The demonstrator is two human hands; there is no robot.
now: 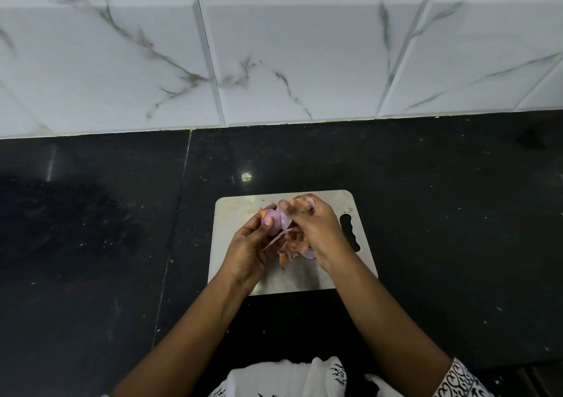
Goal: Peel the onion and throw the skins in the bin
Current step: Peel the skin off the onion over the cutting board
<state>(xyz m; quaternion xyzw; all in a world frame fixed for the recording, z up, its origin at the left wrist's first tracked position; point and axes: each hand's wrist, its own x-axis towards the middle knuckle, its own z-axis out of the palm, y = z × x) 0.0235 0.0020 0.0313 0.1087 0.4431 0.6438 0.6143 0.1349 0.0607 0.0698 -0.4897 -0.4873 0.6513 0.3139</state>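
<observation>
A small purple onion sits in my left hand, held above a steel cutting board; the thumb presses on its front. My right hand is closed over the onion's right side, its fingers pinching a pale strip of skin that trails down from the onion. Loose orange and purple skins hang and lie under my right palm, on the board. No bin is in view.
The board lies on a black stone counter, with its handle slot on the right. A white marbled tile wall rises behind. My patterned white clothing shows at the bottom edge.
</observation>
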